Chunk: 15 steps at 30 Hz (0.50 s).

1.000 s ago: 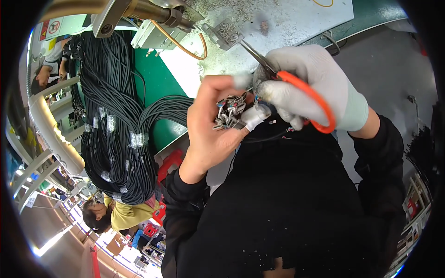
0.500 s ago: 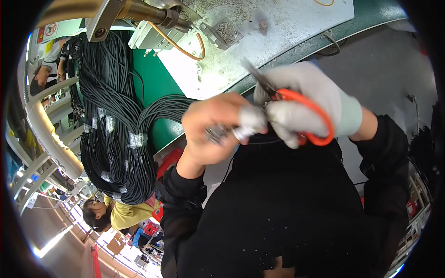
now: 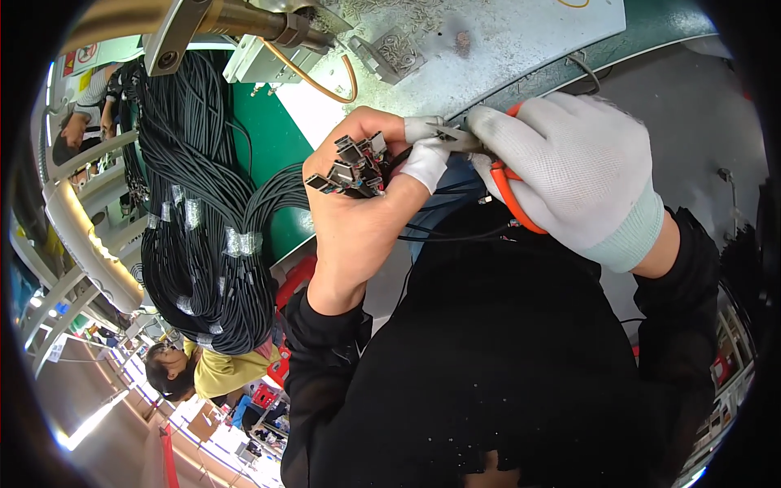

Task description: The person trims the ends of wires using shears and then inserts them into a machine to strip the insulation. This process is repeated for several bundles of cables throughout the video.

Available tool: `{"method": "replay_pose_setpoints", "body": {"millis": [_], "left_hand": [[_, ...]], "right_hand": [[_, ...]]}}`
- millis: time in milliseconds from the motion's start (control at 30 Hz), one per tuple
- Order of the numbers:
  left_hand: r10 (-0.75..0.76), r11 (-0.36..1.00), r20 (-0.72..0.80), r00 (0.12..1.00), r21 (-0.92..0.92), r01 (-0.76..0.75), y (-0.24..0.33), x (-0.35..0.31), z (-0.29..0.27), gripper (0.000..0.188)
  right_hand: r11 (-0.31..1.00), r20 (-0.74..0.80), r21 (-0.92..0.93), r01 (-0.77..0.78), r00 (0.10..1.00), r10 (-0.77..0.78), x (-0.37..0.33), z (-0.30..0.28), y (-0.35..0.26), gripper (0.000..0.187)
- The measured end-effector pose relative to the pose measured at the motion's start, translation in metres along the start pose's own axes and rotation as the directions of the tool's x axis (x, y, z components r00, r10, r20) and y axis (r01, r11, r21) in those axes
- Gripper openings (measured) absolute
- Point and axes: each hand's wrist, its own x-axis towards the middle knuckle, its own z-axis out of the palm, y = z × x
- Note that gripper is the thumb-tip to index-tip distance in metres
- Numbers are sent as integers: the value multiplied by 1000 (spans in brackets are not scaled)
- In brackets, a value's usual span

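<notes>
Connectors [image 3: 343, 172], upper centre, sit bunched in the left hand [image 3: 354, 232], fingers curled seemingly to steady them, the right hand [image 3: 573, 167] closed round orange-handled snips [image 3: 462, 141].

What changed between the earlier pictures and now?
The tool in the right hand swung from pointing up toward the metal block to pointing left at the left hand, which shifted up and left. Both hands keep their grip on tool and connectors. The metal block and cable bundle stayed put.
</notes>
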Motion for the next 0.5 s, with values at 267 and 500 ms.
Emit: {"method": "replay_pose_setpoints", "body": {"millis": [267, 500], "left_hand": [[33, 994, -80, 996, -103, -41, 0, 3, 10, 15], [19, 996, -150, 988, -81, -31, -4, 1, 13, 16]], "right_hand": [[769, 97, 617, -166, 986, 135, -11, 11, -3, 17], [787, -24, 603, -128, 984, 179, -8, 27, -10, 16]]}}
